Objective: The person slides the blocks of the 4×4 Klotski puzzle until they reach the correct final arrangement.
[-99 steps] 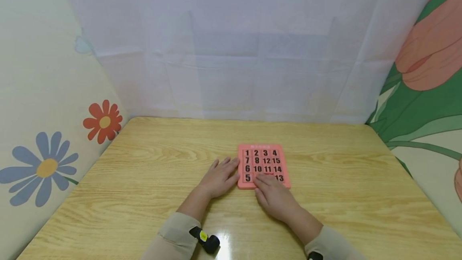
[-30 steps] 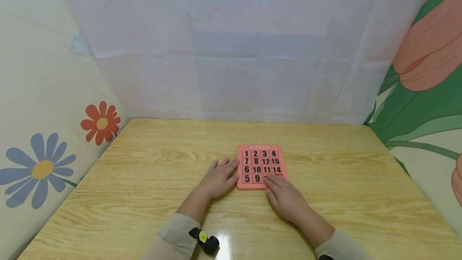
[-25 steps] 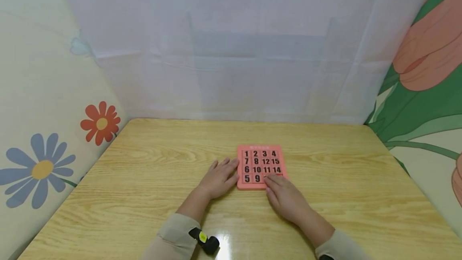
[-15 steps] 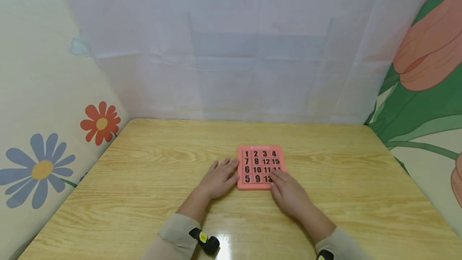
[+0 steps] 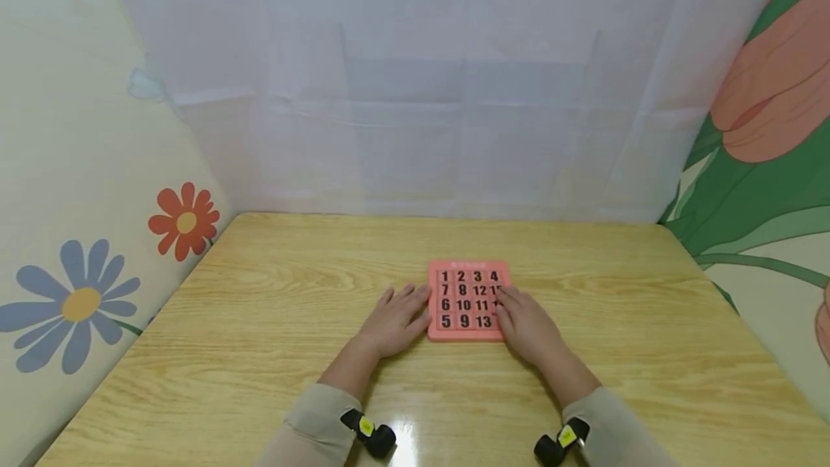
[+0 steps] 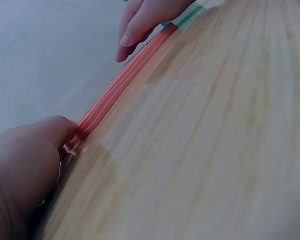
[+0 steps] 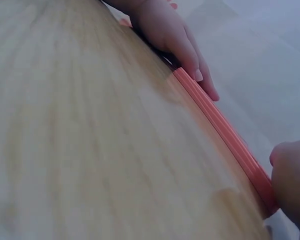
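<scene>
A pink number slide puzzle lies flat on the table, its numbered tiles in a square grid. The top row reads 1 2 3 4, and the bottom row shows 5, 9 and 13 from the left. My left hand rests on the table with its fingers extended, fingertips at the puzzle's left edge. Over the right column reach the fingertips of my right hand, which covers the right end of the third row and part of the 15. In the left wrist view, my left thumb is at the puzzle's near corner.
The wood-grain table surrounds the puzzle. Behind it hangs a white sheet; flower-patterned panels stand at left and right. Small black cameras sit on the left and right wrists.
My right hand has moved from the bottom row's middle to the puzzle's right edge. The 13 tile has slid one place left, beside the 9. My left hand has stayed put.
</scene>
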Action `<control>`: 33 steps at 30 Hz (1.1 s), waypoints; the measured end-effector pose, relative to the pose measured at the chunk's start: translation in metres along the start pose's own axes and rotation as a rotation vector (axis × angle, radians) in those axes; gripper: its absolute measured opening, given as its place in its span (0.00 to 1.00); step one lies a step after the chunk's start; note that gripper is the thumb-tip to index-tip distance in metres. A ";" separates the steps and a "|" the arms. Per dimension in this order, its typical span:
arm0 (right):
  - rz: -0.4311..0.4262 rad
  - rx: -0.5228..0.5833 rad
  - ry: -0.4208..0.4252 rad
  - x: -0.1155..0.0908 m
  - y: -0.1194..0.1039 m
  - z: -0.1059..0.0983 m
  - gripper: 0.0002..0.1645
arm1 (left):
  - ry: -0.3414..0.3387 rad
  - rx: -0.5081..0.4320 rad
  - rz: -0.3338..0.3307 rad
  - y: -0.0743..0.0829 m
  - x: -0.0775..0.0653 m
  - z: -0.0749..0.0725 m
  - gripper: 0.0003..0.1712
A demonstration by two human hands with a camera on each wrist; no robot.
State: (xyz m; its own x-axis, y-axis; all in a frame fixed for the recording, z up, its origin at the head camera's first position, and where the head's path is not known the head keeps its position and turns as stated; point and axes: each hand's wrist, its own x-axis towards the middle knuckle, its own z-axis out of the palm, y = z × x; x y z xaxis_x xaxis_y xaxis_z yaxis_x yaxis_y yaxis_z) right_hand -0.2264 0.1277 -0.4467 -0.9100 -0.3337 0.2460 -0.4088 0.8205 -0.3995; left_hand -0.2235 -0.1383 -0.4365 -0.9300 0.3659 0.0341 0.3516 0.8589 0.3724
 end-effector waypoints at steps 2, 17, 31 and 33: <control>0.015 0.013 -0.019 0.003 0.001 0.000 0.27 | -0.001 -0.002 0.000 0.000 0.000 0.000 0.33; 0.012 0.017 -0.088 0.007 -0.001 0.000 0.29 | -0.014 0.000 0.004 0.002 -0.002 -0.003 0.33; 0.039 0.015 -0.109 -0.004 -0.004 -0.002 0.29 | -0.008 0.009 -0.001 0.001 0.001 -0.002 0.34; 0.051 0.018 -0.116 -0.006 -0.005 -0.002 0.29 | -0.010 0.007 0.000 0.002 0.001 -0.002 0.34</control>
State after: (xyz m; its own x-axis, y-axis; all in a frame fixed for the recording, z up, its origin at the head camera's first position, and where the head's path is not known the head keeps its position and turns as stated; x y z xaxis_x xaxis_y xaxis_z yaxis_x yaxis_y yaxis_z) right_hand -0.2191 0.1265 -0.4449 -0.9311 -0.3440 0.1216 -0.3620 0.8298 -0.4247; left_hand -0.2238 -0.1373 -0.4342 -0.9291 0.3689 0.0249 0.3519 0.8615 0.3661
